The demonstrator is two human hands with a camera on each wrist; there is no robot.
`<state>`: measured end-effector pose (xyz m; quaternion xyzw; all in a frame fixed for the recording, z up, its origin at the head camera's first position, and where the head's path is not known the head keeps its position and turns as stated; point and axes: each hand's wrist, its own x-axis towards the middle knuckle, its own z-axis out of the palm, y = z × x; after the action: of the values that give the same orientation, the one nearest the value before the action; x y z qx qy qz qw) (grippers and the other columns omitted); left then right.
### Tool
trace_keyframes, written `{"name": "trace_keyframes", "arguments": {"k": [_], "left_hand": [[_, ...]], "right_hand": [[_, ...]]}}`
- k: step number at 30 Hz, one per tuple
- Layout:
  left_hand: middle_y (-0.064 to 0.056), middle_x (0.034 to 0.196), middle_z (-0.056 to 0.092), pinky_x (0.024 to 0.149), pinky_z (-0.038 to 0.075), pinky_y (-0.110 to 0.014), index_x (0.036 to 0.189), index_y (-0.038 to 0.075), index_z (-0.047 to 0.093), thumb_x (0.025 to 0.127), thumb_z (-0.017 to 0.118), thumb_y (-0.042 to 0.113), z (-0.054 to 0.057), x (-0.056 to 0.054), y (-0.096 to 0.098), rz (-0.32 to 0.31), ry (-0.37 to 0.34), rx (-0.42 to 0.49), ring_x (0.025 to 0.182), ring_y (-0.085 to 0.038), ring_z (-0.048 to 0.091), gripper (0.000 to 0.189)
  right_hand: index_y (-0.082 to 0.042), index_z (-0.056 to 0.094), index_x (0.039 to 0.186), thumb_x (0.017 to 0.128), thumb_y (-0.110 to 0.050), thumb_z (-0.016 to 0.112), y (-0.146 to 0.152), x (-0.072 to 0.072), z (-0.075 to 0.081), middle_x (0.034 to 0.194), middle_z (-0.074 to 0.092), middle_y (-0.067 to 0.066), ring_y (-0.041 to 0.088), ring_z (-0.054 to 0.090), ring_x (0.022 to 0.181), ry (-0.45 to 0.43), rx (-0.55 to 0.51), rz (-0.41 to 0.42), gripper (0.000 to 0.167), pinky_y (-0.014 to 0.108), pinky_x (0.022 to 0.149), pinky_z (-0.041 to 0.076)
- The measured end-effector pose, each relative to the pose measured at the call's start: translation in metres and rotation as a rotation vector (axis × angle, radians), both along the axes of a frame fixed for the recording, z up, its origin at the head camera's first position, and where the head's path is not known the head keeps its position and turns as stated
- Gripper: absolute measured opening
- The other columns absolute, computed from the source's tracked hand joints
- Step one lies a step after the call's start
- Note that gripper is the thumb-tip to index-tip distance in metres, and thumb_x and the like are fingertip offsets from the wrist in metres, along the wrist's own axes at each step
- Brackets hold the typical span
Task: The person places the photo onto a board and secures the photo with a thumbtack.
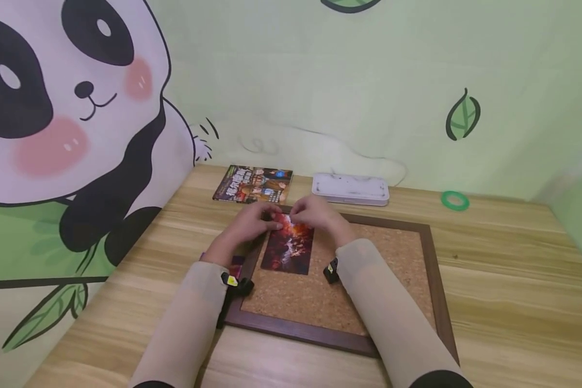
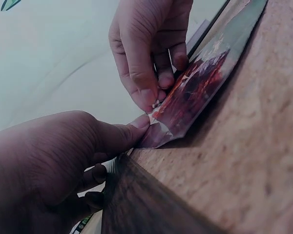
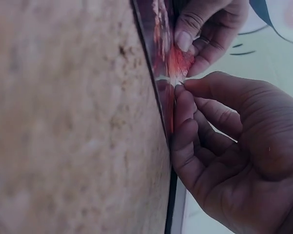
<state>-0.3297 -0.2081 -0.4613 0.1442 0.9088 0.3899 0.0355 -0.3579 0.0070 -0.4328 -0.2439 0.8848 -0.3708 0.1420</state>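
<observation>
One red picture (image 1: 289,252) rests at the upper left of a framed corkboard (image 1: 291,302), its edge pinched by the left hand (image 1: 249,223), apparently to steady it, while the right hand (image 1: 322,215), fingertips together, holds a tiny object (image 2: 156,104), too small to identify, at its top.

The head camera looks forward and down at the desk (image 1: 504,302); two wrist cameras, very near, share the printed card (image 1: 288,250) from opposite sides.
</observation>
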Motion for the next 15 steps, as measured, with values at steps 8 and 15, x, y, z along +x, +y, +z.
{"name": "trace_keyframes", "arguments": {"k": [8, 15], "left_hand": [[-0.005, 0.105, 0.067, 0.091, 0.046, -0.044, 0.118, 0.012, 0.07, 0.091, 0.076, 0.021, 0.0006, 0.0007, -0.0009, 0.006, -0.013, -0.006, 0.098, -0.023, 0.06, 0.029], [-0.009, 0.117, 0.058, 0.097, 0.042, -0.047, 0.12, 0.012, 0.07, 0.09, 0.077, 0.027, 0.0021, 0.0034, -0.0012, 0.021, 0.03, -0.08, 0.107, -0.027, 0.053, 0.034]], "right_hand": [[-0.005, 0.077, 0.098, 0.091, -0.013, 0.068, -0.004, -0.0011, 0.0009, 0.078, 0.065, 0.001, 0.013, 0.056, 0.068, 0.014, 0.07, 0.023, 0.014, 0.026, 0.063, 0.046], [-0.002, 0.076, 0.101, 0.095, -0.012, 0.062, -0.0003, -0.0025, 0.0008, 0.083, 0.066, 0.001, 0.013, 0.052, 0.073, 0.009, 0.016, 0.043, 0.018, 0.026, 0.067, 0.042]]}}
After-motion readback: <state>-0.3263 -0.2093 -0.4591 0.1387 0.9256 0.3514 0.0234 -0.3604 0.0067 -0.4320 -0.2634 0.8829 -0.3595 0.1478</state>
